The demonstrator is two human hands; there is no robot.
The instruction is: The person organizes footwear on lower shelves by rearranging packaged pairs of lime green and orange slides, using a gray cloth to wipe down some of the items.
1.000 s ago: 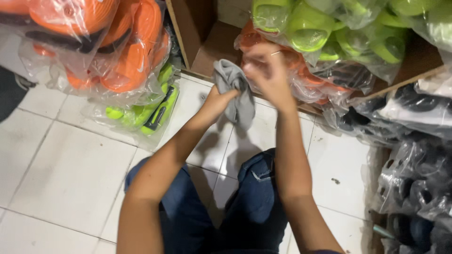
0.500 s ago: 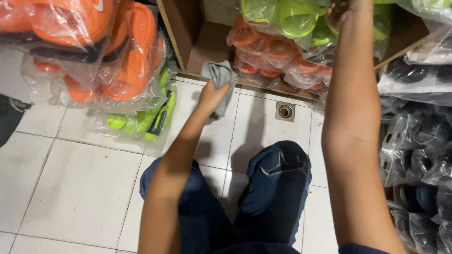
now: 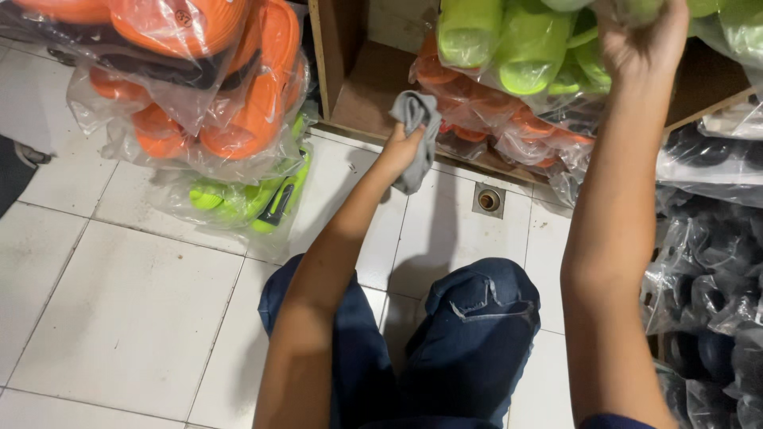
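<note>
Grey cloth (image 3: 416, 135) bunched in left hand (image 3: 400, 151) at the shelf (image 3: 358, 87), wiping apparently unfinished; right hand (image 3: 644, 40) grasps bagged green sandals (image 3: 517, 48).

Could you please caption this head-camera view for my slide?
Left hand holds a grey cloth at a wooden shelf; right hand grips bagged green sandals.

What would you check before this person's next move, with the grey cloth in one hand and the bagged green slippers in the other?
1. Left hand grips the crumpled grey cloth: ok.
2. Right hand has hold of the clear plastic bag of lime-green slippers: ok, though the fingertips run out of view.
3. Brown wooden shelf has a bare patch beside the cloth: ok.
4. Clear bags of orange slippers under the green ones sit steady: cannot tell.
5. White tiled floor has room by the knees: ok.
</note>
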